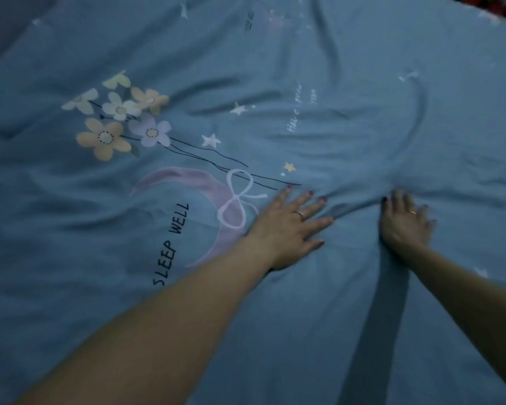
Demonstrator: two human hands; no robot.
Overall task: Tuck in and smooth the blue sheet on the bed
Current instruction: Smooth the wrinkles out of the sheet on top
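The blue sheet (319, 83) fills the whole view, printed with flowers, stars, a pink moon with a bow and the words SLEEP WELL. My left hand (289, 226) lies flat on it, palm down, fingers spread, just right of the moon print. My right hand (406, 220) also presses flat on the cloth a little farther right, fingers apart. Neither hand grips the fabric. Creases fan out from between and beyond both hands toward the far side. The cloth nearer to me, under my forearms, lies smoother.
A dark and red patch (491, 4) shows at the top right corner past the sheet's edge. A darker grey-blue surface (9, 21) shows at the top left corner. My right arm casts a long shadow on the sheet.
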